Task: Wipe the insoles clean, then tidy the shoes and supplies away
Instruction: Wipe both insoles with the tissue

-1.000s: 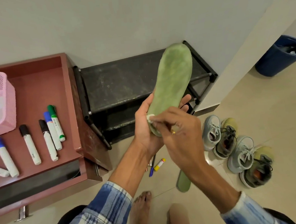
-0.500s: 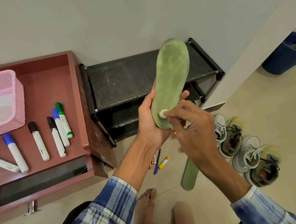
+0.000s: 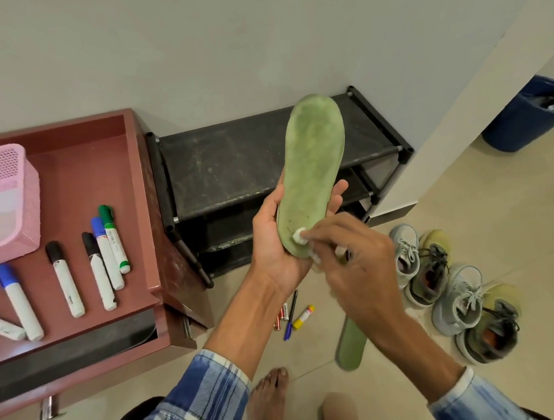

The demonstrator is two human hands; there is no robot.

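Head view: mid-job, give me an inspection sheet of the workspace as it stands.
Surface: tiled floor; red-brown cabinet at left.
Job's things: green insole held up, toe end upward; white wad against its heel end; second insole on the floor; four shoes on the floor at right; black shoe rack against the wall.
Clutter: markers and pink basket on the cabinet; pen, glue stick and batteries on the floor.
Grippers: left hand grips the green insole; right hand pinches the wad.
Cables: nothing seen.
Surroundings: blue bin at far right.
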